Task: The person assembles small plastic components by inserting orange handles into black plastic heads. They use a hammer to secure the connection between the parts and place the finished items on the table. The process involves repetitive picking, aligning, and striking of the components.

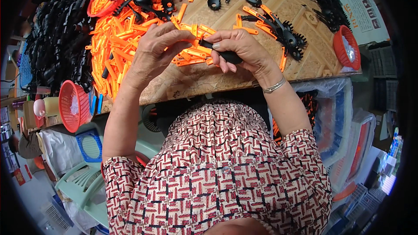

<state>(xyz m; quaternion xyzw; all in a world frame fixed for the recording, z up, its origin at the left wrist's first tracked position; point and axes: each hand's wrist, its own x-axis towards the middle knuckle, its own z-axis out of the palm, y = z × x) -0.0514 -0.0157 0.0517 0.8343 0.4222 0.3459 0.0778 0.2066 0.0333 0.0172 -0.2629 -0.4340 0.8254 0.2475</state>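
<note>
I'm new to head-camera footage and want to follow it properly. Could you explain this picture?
Of course. There is no robot: a person works with two bare hands. The camera sits on their head and looks down, so their patterned top fills the lower part, and its wide lens bends straight edges. Picture left is the person's left.

On the wooden-patterned table lie a heap of orange pieces and many black utensils.

The right hand holds a black piece. The left hand has its fingertips near that piece's end; whether they grip anything is hard to tell.
</note>
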